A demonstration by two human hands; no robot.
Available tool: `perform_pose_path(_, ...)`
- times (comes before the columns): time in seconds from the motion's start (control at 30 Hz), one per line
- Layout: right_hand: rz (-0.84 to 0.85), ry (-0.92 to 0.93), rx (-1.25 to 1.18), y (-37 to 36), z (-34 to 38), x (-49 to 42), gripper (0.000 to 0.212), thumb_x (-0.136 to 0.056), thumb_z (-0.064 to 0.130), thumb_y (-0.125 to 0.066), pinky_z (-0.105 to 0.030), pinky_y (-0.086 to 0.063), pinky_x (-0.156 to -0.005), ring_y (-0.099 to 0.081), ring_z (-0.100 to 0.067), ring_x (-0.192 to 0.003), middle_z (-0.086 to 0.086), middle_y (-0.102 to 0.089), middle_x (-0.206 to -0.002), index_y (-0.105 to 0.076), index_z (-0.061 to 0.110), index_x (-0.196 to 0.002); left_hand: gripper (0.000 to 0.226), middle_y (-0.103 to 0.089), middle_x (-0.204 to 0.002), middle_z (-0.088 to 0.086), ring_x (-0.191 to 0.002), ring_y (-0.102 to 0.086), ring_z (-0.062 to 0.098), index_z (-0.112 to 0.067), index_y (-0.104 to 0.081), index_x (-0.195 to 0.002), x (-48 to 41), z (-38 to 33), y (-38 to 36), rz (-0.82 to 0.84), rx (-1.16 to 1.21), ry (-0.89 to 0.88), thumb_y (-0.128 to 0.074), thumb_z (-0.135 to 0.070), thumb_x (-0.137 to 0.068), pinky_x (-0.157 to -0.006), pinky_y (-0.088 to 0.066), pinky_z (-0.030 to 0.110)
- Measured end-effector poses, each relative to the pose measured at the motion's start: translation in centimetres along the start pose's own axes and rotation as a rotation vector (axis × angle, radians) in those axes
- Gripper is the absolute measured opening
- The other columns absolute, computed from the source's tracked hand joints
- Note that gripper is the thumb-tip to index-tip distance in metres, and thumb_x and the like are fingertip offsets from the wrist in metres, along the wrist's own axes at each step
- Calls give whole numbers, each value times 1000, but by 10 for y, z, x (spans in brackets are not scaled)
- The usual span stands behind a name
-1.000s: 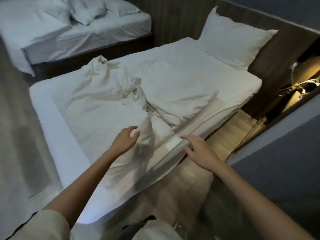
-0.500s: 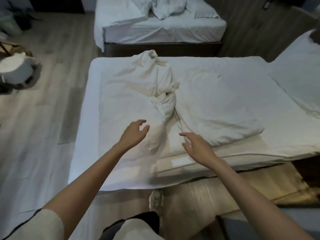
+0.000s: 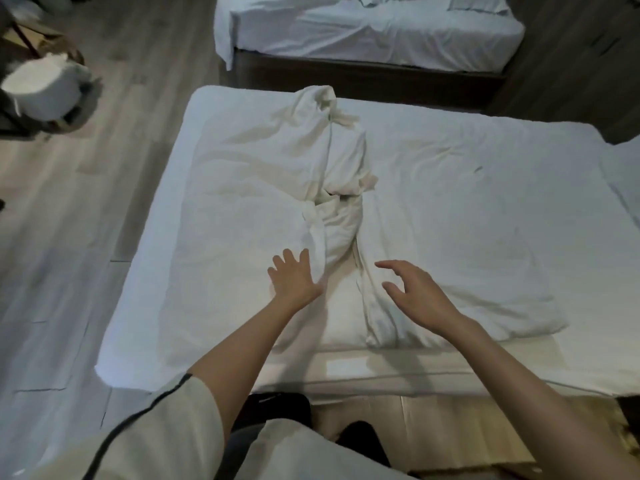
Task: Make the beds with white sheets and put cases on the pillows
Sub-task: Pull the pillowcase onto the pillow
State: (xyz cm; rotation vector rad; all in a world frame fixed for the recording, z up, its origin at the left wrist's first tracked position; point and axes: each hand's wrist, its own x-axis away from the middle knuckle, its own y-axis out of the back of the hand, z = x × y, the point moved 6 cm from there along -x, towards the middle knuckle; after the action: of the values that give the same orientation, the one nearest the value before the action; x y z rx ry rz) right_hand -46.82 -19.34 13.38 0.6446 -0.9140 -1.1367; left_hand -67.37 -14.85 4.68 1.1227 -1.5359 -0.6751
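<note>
A near bed (image 3: 145, 306) lies across the view, with a crumpled white sheet (image 3: 263, 188) bunched into a ridge down its middle. To the ridge's right the bedding (image 3: 460, 244) lies flatter, folded back near the front edge. My left hand (image 3: 294, 278) is spread with straight fingers on or just over the sheet beside the ridge. My right hand (image 3: 415, 292) hovers over the folded edge, fingers relaxed and slightly curved, holding nothing. A pillow (image 3: 623, 174) shows at the far right edge.
A second bed (image 3: 363, 32) with rumpled white linen stands beyond a narrow gap. Wooden floor (image 3: 69, 237) runs along the left, with a round white stool or bin (image 3: 45, 88) at the upper left. My legs and shoes stand against the bed's front edge.
The view has swung left and downward to face the bed squarely. Both hands have moved forward over the sheet, the left one flattening beside the ridge.
</note>
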Motion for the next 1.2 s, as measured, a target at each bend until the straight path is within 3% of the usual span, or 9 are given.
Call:
perform_pose_path(0.2, 134, 102, 9, -16, -13, -58, 36, -98, 20, -50, -22, -33, -98, -46, -16, -126, 3, -50, -139, -51, 21, -134, 24, -46, -119, 15, -105, -47, 36, -4, -50, -112, -8, 51, 10, -103, 149, 200, -45, -16, -91, -72, -34, 35)
perform_pose_path(0.5, 416, 389, 133, -81, 28, -140, 42, -93, 14, -55, -34, -34, -107, -43, -22, -130, -1, -44, -145, -51, 21, -134, 29, -55, -113, 13, -103, -54, 34, -6, -60, -115, 30, 91, 41, -444, 500, 454, -39, -11, -95, -77, -32, 30)
perform_pose_path(0.7, 571, 454, 190, -141, 58, -170, 73, -78, 9, -69, -35, -34, -108, -35, -24, -136, -4, -31, -153, -39, 20, -144, 30, -56, -116, -8, -109, -50, 14, -15, -61, -119, 49, 104, 66, -656, 922, 514, -37, -17, -100, -93, -37, 29)
perform_pose_path(0.87, 588, 523, 337, -187, 94, -185, 86, -65, 22, -75, -44, -37, -103, -22, -37, -134, -3, -21, -153, -34, 28, -140, 29, -60, -122, 0, -113, -52, 19, -18, -61, -118, 59, 142, 69, -716, 906, 567, -37, -22, -101, -97, -39, 33)
perform_pose_path(0.97, 712, 582, 466, -204, 111, -173, 71, -68, 34, -80, -57, -19, -111, -11, -35, -141, -4, -31, -148, -47, 29, -130, 30, -60, -124, 4, -115, -52, 23, -16, -61, -117, 59, 164, 61, -709, 897, 589, -38, -24, -101, -98, -40, 37)
perform_pose_path(1.03, 752, 611, 486, -207, 118, -163, 58, -70, 41, -78, -67, -1, -111, -20, -29, -141, -5, -47, -137, -56, 27, -122, 31, -59, -126, 5, -118, -52, 24, -16, -61, -119, 59, 171, 53, -689, 892, 598, -38, -24, -100, -101, -40, 39)
perform_pose_path(1.07, 744, 624, 503, -205, 119, -158, 48, -72, 43, -76, -66, -1, -111, -32, -28, -135, -5, -55, -127, -59, 26, -114, 32, -59, -127, 4, -119, -51, 24, -17, -62, -120, 60, 173, 51, -677, 887, 603, -38, -24, -100, -102, -39, 39)
perform_pose_path(1.13, 702, 648, 485, -194, 118, -147, 41, -74, 42, -74, -50, -26, -108, -52, -26, -117, -3, -63, -113, -57, 25, -107, 31, -60, -126, 3, -118, -51, 23, -17, -61, -119, 62, 170, 50, -658, 877, 614, -38, -25, -100, -100, -38, 37)
perform_pose_path(1.2, 669, 631, 384, -174, 112, -136, 46, -73, 39, -75, -32, -40, -78, -58, -26, -103, -1, -65, -106, -50, 26, -109, 29, -60, -119, -4, -113, -52, 20, -21, -61, -115, 62, 160, 53, -642, 898, 602, -37, -27, -101, -98, -39, 36)
